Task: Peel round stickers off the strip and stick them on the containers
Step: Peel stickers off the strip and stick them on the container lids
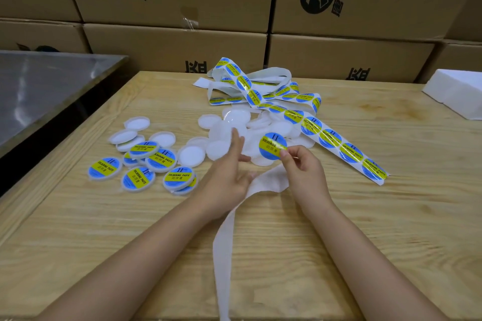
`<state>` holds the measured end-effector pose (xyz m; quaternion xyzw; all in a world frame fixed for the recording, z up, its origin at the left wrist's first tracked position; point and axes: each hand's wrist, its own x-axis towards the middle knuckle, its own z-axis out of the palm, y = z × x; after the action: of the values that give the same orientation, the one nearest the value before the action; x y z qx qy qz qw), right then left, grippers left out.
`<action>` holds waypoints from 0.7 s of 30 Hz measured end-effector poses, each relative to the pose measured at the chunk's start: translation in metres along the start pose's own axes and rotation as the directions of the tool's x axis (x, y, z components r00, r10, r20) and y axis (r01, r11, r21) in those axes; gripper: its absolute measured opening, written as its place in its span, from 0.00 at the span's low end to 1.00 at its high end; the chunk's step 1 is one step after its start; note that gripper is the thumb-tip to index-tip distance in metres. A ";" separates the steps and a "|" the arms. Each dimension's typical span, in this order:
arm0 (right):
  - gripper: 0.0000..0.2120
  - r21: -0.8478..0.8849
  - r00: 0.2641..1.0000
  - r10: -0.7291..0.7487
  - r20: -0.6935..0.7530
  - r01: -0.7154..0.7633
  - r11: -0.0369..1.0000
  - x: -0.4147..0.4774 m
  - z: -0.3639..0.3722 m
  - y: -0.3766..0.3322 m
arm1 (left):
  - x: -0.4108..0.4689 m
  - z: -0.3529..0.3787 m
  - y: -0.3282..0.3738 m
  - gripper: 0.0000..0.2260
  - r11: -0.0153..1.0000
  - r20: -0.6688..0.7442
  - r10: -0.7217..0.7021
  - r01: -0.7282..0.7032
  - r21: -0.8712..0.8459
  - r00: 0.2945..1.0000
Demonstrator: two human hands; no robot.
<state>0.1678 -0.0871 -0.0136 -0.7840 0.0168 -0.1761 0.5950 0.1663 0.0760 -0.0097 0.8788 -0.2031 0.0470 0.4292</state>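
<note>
Blurred left hand (pixel 229 172) over half-hidden plain containers (pixel 217 150)
The bare backing strip (pixel 224 255) runs off the bottom edge; the white foam block (pixel 459 91) is cut by the right edge; the thumb of the right hand (pixel 303 172) hides the lower rim of the peeled sticker (pixel 272 143)

Round paper sticker (pixel 272 144) at the right fingers (pixel 285 154): blue, yellow band, black lettering. Long paper strip (pixel 331 138) beyond the fingers: white, same blue-yellow rounds. Round plastic containers (pixel 191 155) left of them: milky white. Wooden worktop (pixel 365 229): pale, grained. Cardboard cartons (pixel 177 44): brown, black print.
</note>
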 end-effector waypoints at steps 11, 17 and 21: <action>0.20 -0.199 0.994 -0.083 0.077 0.097 0.975 0.001 -0.002 0.009 | -0.003 -0.036 -0.007 0.31 0.690 0.118 -0.077 -0.032 0.723 0.990; 0.38 -0.435 0.936 -0.108 0.336 0.256 0.863 -0.004 -0.003 0.017 | -0.007 -0.035 -0.005 0.37 0.647 0.133 -0.071 -0.056 0.760 0.989; 0.38 -0.471 0.906 -0.135 0.401 0.330 0.818 -0.003 -0.005 0.020 | -0.005 -0.030 -0.010 0.35 0.660 0.115 -0.039 -0.060 0.749 0.993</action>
<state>0.1666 -0.0971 -0.0319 -0.9313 -0.1389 -0.0951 0.3231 0.1680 0.1063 0.0004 0.9775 -0.1963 0.0761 0.0150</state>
